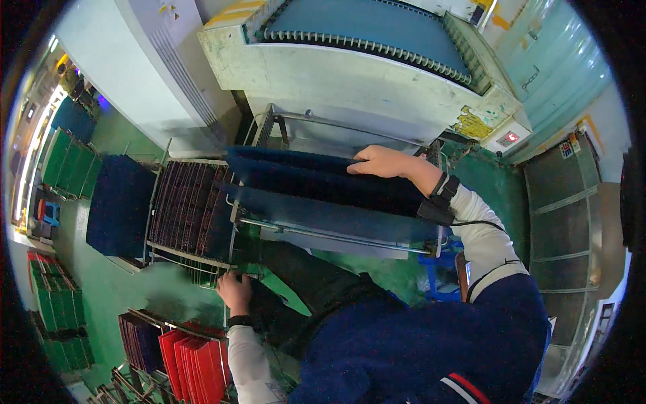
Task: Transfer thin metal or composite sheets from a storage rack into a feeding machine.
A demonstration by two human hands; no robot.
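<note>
My right hand [385, 162] reaches across a wire rack, its fingers pinched at the top edge of a thin dark blue panel [289, 159]. A second dark blue panel [330, 210] stands on edge nearer to me in the same rack. The rack's metal rail [316, 230] runs along its near side. My left hand [234, 292] is lower left, fingers curled at the corner of another metal rack [192, 256]. That rack carries a row of dark, closely spaced panels [188, 209]. The grip of the left fingers is partly hidden.
Ahead stands a pale machine [363, 84] with a roller-edged blue bed [356, 23]. Red panels [195, 363] fill a rack at lower left; green panels [64, 165] stand further left. A grey mesh-like framed panel [562, 195] is at the right. A blue stool [441, 276] sits below the rack.
</note>
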